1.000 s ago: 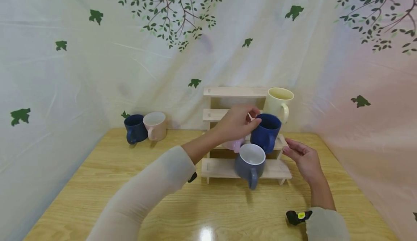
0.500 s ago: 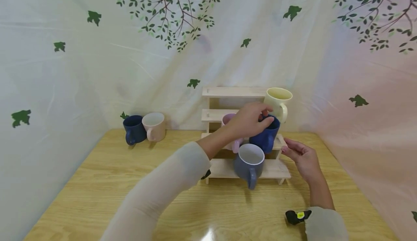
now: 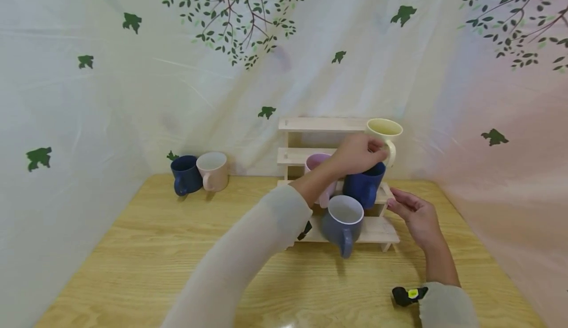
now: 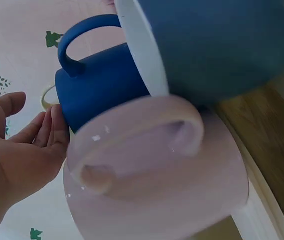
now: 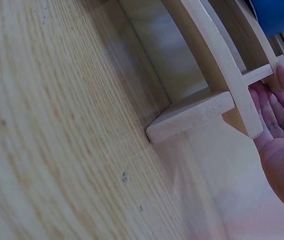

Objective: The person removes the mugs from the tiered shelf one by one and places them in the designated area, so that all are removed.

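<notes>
My left hand (image 3: pixel 358 154) is above the blue mug (image 3: pixel 360 188), in front of the yellow mug (image 3: pixel 384 128). In the left wrist view its thumb and fingers stand apart beside the blue mug's rim, near the yellow handle (image 4: pixel 45 97). A stepped wooden rack (image 3: pixel 326 124) carries these mugs, with a pink mug (image 4: pixel 166 195) left of the blue one and a grey-blue mug (image 3: pixel 338 227) with white inside on the lowest step. My right hand (image 3: pixel 418 218) pinches the right end of a rack step, thumb on top and fingers below.
A dark blue mug (image 3: pixel 187 176) and a pale pink mug (image 3: pixel 216 174) stand side by side at the back left of the wooden table (image 3: pixel 177 249). Behind hangs a white cloth (image 3: pixel 199 96) printed with leaves and branches.
My left hand has moved right and slightly up, from beside the blue mug's rim to above it, in front of the yellow mug. The right hand keeps its place on the rack.
</notes>
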Motion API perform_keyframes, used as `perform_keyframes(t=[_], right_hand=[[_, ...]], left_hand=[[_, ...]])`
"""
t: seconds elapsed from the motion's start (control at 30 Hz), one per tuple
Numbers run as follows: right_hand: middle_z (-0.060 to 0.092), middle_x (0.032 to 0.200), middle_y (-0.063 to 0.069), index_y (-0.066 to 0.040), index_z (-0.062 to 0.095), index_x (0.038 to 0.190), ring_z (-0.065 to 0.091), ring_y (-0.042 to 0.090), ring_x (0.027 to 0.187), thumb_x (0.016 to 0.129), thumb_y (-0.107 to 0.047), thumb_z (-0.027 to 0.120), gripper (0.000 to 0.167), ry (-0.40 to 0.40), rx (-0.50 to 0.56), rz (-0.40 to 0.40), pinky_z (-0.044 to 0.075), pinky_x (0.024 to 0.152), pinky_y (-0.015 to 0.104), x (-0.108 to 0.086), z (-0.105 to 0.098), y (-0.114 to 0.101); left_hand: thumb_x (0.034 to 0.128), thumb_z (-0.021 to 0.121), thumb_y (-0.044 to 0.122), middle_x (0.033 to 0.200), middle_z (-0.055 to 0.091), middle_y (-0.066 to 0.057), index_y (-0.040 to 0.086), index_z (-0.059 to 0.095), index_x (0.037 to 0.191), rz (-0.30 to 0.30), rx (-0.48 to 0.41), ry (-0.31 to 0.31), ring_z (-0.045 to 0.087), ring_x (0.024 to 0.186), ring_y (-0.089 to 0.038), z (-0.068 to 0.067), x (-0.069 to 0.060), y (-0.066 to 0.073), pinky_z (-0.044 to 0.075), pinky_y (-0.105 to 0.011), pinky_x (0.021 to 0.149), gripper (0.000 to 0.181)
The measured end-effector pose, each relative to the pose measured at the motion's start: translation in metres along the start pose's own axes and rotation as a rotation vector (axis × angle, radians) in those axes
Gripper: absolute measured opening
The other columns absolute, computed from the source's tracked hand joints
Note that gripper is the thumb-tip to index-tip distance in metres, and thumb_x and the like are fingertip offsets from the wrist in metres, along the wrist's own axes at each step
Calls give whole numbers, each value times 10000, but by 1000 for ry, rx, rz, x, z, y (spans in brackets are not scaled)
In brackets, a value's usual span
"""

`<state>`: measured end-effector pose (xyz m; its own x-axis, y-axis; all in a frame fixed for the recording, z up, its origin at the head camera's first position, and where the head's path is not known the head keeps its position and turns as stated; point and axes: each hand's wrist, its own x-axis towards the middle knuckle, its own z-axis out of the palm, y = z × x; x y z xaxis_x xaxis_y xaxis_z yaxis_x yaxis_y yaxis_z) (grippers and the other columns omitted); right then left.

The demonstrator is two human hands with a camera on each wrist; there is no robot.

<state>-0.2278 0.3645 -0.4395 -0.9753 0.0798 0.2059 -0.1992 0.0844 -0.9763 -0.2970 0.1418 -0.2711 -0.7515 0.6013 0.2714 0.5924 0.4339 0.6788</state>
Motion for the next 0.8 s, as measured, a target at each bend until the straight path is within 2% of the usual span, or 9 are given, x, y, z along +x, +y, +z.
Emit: perform_keyframes(t=[0.07,0.23,0.33,0.43,0.6,0.8], right_hand=[[739,1057,-102,96,505,1435,740,75,928,973,-136,713,557,-1,2,-1,561,853,165,0,1,-1],[739,1068,-109,98,503,1437,740,74,927,978,-139,706,555,-4,2,-4,558,852,156,0,1,-1],[738,1074,-114,90,507,1438,740,74,926,981,-131,700,543,-5,1,-7,556,851,150,0,0,0],[740,1074,-110,92,509,1435,741,79,924,980,-118,700,537,-5,11,-10,557,853,153,-1,-1,2],[735,1077,-121,88,510,1437,740,79,928,984,-129,699,537,-3,-13,-15,551,853,141,-1,-2,2],[738,1072,-120,85,518,1432,740,72,921,978,-129,707,536,2,-6,-11,554,849,145,0,-2,2]], left_hand=[[1011,666,284,1156,729,-6,89,719,1263,-40,-88,1,691,1009,-99,2,1,4,539,-142,846,323],[998,694,190,1010,715,-40,17,732,1187,-179,-374,22,719,781,-163,9,1,11,591,-193,680,259],[982,712,157,952,696,-40,-9,730,1177,-262,-501,56,700,751,-153,15,3,13,603,-218,681,256],[964,725,112,915,685,-74,-44,728,1124,-323,-643,79,680,771,-176,21,6,15,623,-272,733,223],[944,726,43,914,693,-135,-75,708,1012,-378,-841,106,705,896,-274,27,10,17,623,-349,823,138],[951,700,6,1130,696,-270,-75,679,962,-399,-941,91,688,853,-267,28,12,17,602,-399,895,84]])
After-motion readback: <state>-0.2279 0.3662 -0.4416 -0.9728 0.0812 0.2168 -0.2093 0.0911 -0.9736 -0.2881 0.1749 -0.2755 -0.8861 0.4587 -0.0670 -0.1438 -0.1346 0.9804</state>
